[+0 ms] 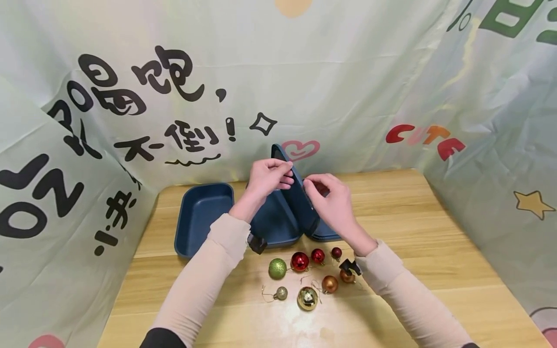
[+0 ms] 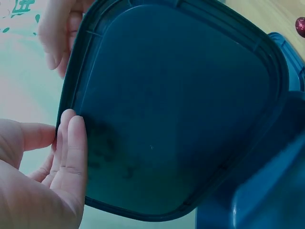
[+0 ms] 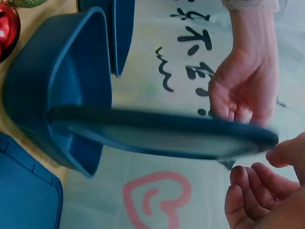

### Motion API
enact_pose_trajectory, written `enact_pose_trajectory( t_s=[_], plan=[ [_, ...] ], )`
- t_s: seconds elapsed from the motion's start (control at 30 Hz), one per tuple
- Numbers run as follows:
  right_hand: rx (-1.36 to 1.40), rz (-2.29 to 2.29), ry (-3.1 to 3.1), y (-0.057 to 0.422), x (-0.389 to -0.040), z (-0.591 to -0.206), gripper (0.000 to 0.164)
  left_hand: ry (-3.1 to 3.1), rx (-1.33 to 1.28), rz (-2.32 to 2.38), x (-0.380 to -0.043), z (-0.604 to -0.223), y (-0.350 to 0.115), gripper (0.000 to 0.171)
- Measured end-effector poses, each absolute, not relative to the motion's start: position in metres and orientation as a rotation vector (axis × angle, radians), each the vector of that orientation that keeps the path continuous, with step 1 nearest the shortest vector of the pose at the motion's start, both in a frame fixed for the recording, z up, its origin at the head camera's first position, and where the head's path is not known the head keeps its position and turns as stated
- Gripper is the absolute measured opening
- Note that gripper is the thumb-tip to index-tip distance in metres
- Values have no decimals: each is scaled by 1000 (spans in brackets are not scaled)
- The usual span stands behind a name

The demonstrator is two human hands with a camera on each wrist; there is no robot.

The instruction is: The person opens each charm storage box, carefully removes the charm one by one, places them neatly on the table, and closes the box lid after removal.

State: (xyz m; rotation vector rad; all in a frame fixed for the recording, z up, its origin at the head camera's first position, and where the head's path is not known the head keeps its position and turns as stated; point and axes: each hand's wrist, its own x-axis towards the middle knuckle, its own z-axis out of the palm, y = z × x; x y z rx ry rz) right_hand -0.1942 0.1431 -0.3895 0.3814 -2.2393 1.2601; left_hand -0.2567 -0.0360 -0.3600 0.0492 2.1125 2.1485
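Note:
A dark blue lid (image 2: 176, 95) stands tilted up on edge over the middle blue container (image 1: 274, 220). My left hand (image 1: 271, 176) pinches its edge; in the left wrist view the fingers (image 2: 71, 157) lie on the lid's recessed face and the thumb is at its rim. My right hand (image 1: 328, 193) is at the lid's other side, its fingers loosely bent. In the right wrist view its thumb and fingertips (image 3: 240, 176) are right at the lid's end, not wrapped round it. The lid hides part of the middle container.
Another open blue container (image 1: 204, 220) stands to the left, and a flat blue lid (image 1: 325, 232) lies to the right. Several baubles lie in front, among them a green one (image 1: 277, 268), a red one (image 1: 299, 261) and a gold one (image 1: 307, 298). A printed cloth (image 1: 348, 96) hangs behind the table.

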Motion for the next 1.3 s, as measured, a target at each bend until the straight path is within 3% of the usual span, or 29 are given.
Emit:
enact_pose_trajectory(
  t_s=[0.3,0.77,1.3],
  plan=[
    [247,1331,-2583,164,-223,-409,33,2065,91,2155,-256,-355,-36,26],
    [181,1430,-2806,170,-248,-462,38,2056,122,2140,-255,-350,-35,26],
    [250,1572,-2704,159,-248,-469,39,2065,117,2135,-252,-348,-36,25]
  ],
)
